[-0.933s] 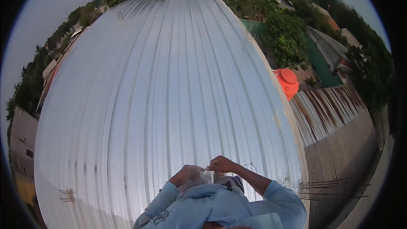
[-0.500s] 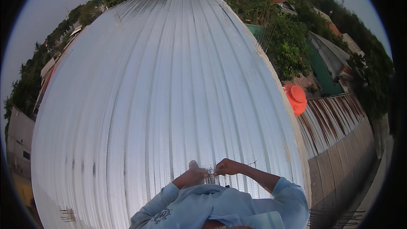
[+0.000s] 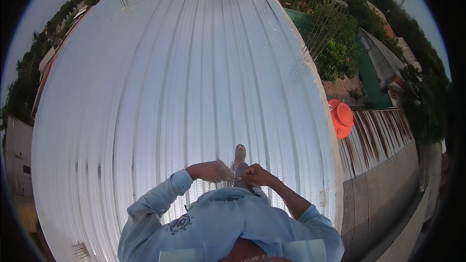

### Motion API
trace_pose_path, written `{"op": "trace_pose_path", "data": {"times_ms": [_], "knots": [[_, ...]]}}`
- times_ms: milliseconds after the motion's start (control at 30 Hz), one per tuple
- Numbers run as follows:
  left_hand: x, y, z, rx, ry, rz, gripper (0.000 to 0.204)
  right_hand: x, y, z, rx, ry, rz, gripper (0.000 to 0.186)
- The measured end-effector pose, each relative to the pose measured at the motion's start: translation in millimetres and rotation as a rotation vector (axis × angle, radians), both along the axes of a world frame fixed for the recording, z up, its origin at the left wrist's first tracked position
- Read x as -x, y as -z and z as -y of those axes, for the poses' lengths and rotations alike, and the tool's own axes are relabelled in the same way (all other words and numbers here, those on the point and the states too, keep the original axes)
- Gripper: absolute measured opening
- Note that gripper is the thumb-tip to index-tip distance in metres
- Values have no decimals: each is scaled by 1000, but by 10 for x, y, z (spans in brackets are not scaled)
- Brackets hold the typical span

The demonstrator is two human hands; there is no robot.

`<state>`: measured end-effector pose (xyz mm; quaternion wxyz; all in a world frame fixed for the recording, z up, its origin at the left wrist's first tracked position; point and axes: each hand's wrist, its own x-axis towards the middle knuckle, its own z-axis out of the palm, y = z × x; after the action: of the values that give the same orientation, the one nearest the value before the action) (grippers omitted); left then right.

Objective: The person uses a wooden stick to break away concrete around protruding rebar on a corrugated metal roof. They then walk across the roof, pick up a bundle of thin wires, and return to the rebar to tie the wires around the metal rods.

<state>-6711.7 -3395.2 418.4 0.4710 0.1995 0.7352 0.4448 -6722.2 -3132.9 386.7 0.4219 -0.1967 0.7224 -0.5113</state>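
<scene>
My left hand (image 3: 213,170) is held in front of my waist with its fingers curled together. Close by, a small gap to the right, my right hand (image 3: 256,175) is closed too, thumb and fingers pinched. Whatever the fingertips hold, if anything, is too small to make out. One bare foot (image 3: 240,152) shows just beyond the hands, standing on the shiny corrugated metal roof (image 3: 208,92). My light blue shirt (image 3: 213,223) fills the lower part of the view, with its sleeves bunched along both forearms.
A pale raised edge (image 3: 318,87) bounds the roof on the right. Past it stand an orange water tank (image 3: 341,118), a lower rusty metal roof (image 3: 378,135) and trees (image 3: 335,58). Thin rods stick up at the roof's near left (image 3: 81,249).
The view has tipped further down, so the far roof end has left the picture. Both hands appear higher and slightly farther apart, and my foot has come into view ahead.
</scene>
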Motion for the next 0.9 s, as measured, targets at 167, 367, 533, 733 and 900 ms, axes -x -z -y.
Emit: {"op": "trace_pose_path", "data": {"times_ms": [167, 367, 533, 733, 900], "knots": [[1297, 144, 111, -107, -558, -87, 26, 2114, -73, 252, 12, -54, 27, 28], [3060, 224, 222, -82, -1010, -219, 25, 4487, -92, 731, -119, -308, -205, 29], [4635, 680, 783, 5, -1113, -176, 23, 6379, 192, 1075, -210, -188, -369, 33], [7227, 1173, 1706, -30, -1138, -70, 26, 8333, 2135, 444, -574, 397, -308, 36], [9788, 818, 2134, -83, -1005, -212, 27, 9051, 2936, -52, -814, 515, 95, 30]]}}
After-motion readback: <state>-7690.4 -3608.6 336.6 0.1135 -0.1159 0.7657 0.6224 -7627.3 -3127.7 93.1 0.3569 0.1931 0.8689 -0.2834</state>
